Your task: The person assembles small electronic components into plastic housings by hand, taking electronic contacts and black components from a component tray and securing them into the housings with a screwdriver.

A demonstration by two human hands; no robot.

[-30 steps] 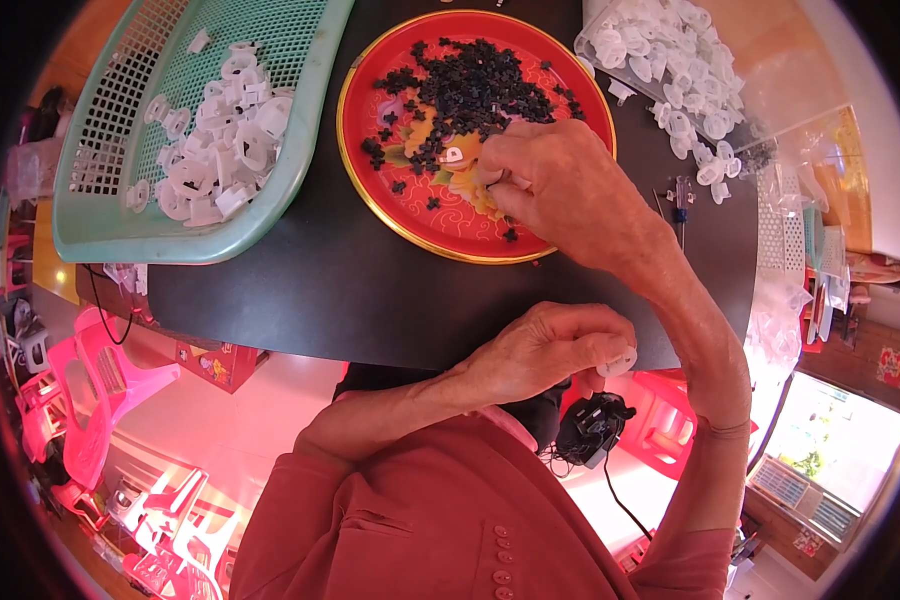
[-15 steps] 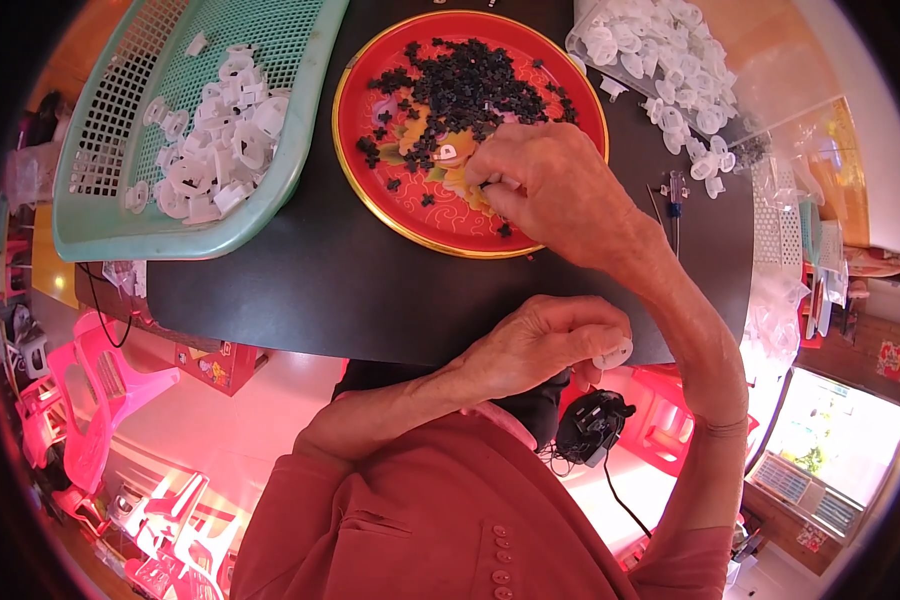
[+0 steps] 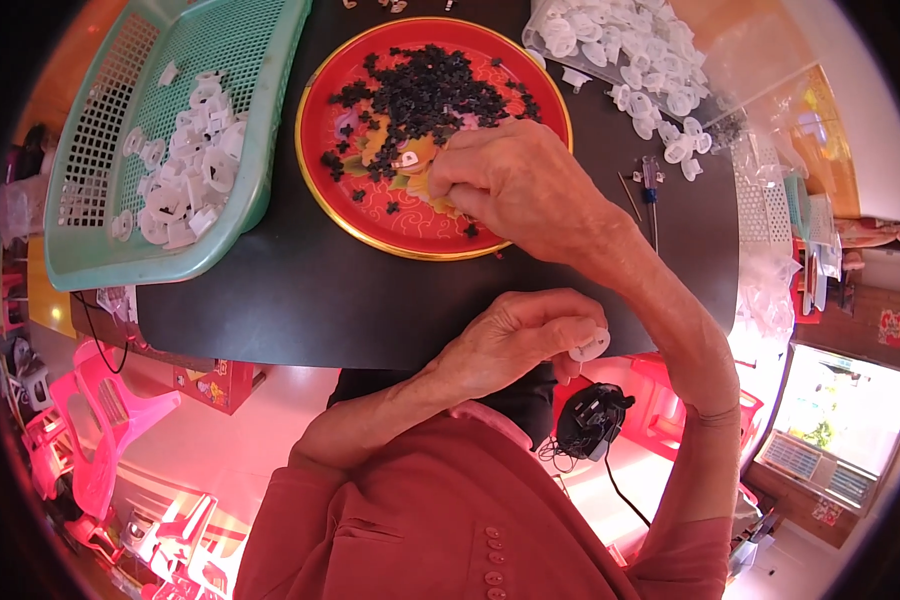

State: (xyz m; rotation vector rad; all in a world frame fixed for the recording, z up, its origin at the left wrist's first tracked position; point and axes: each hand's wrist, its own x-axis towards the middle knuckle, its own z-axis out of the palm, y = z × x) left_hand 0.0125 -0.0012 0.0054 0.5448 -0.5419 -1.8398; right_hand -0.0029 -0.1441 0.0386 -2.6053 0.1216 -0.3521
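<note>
My left hand [image 3: 520, 335] is closed at the table's near edge, pinching a round, translucent white plastic piece [image 3: 594, 346] between thumb and fingers. Over the front right part of a round red tray [image 3: 406, 248] with a gold rim, my right hand [image 3: 510, 185] is closed, its fingertips pressed together. What those fingertips hold, if anything, is hidden. Many small black cross-shaped pieces [image 3: 440, 95] lie heaped in the tray, with a few scattered toward its rim. A small white piece [image 3: 408, 159] lies among them, just left of my right fingers.
At the left, a green perforated basket [image 3: 160, 268] holds white plastic pieces [image 3: 185, 175]. More white pieces [image 3: 660, 75] are piled at the far right. Beside my right forearm lies a screwdriver [image 3: 651, 190] on the dark table [image 3: 270, 315]. A black device with cables [image 3: 592, 420] is below the table edge.
The whole view has shifted, so the tray and basket appear farther left. My right fingers have drawn closer together, hiding the dark bit seen at them before. My left hand still holds the white piece.
</note>
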